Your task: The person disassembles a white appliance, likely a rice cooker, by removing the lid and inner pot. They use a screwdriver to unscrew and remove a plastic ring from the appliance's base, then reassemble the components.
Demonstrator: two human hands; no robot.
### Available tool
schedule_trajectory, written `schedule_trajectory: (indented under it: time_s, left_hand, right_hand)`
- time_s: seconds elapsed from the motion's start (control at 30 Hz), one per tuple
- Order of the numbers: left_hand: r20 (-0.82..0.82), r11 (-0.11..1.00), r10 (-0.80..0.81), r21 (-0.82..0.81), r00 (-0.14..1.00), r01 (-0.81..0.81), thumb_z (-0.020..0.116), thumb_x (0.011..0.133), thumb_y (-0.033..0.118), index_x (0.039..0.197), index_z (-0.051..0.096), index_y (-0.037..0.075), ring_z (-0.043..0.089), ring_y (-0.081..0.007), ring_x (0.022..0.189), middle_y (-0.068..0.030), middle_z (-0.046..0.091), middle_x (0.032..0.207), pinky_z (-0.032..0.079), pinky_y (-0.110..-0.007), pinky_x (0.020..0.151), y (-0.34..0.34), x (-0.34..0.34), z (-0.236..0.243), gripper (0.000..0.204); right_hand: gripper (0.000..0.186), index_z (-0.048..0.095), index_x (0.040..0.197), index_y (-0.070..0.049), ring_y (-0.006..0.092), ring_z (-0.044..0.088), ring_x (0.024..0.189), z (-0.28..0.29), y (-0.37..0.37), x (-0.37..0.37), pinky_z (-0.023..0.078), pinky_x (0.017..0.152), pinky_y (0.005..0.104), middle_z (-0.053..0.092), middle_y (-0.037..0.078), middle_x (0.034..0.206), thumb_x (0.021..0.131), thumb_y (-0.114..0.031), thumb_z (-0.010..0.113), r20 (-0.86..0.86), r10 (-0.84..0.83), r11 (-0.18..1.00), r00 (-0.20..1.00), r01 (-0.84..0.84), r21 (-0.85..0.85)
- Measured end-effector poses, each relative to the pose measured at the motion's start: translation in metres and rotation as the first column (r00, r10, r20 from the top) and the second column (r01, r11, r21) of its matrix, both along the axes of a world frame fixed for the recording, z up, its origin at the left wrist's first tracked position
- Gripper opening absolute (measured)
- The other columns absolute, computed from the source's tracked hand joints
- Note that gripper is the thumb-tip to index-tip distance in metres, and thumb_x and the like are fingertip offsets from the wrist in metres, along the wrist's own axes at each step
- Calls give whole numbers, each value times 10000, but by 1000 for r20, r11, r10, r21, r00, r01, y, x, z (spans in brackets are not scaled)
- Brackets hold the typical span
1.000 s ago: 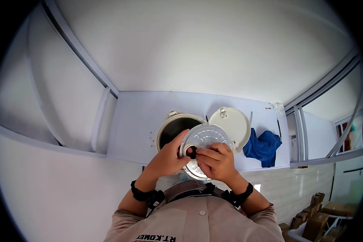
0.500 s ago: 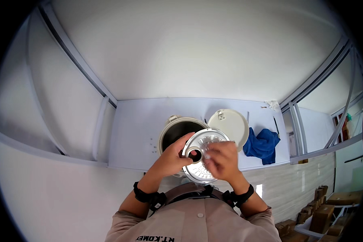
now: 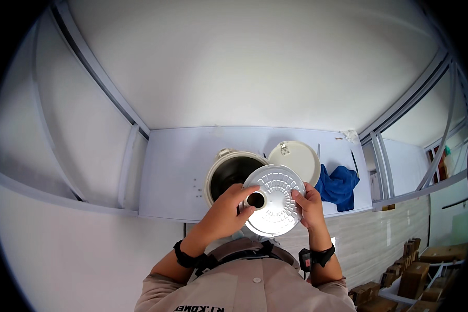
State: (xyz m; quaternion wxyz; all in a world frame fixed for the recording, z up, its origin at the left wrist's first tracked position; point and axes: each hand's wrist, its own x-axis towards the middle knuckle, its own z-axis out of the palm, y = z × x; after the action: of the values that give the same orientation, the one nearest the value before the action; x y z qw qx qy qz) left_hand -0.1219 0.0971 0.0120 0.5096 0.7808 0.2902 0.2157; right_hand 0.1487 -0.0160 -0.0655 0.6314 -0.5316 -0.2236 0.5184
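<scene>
Silver disc point(image 3: 282, 205), one, before the pot point(image 3: 234, 174): we had left hand point(image 3: 224, 212) fingers closed about the ring point(image 3: 264, 200), right hand point(image 3: 311, 208) fingers pinching its right side, and judged even two-sided pressure best against slipping.

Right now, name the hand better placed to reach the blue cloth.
Likely the right hand: it holds the disc by its right edge, near the cloth. The left hand, at the disc's left, is farther off.
</scene>
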Motion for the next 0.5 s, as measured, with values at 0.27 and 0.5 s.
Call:
schedule_trajectory:
  time_s: [0.27, 0.5]
  left_hand:
    - [145, 939, 199, 254, 969, -231, 883, 901, 122, 1110, 764, 72, 681, -222, 1010, -122, 568, 1347, 547, -375, 881, -3, 2, -9, 246]
    - [155, 999, 17, -39, 988, -11, 875, 936, 195, 1221, 743, 40, 576, -127, 684, -77, 672, 954, 470, -301, 615, -17, 9, 16, 351]
  right_hand:
    - [319, 614, 1338, 51, 185, 740, 1026, 6, -7, 3, 596, 925, 331, 756, 135, 1185, 1053, -59, 705, -42, -160, 982, 986, 163, 96]
    - [186, 639, 1245, -2, 145, 716, 983, 4, -24, 65, 561, 824, 267, 754, 96, 1162, 1068, -54, 660, -77, -473, 855, 877, 479, 200]
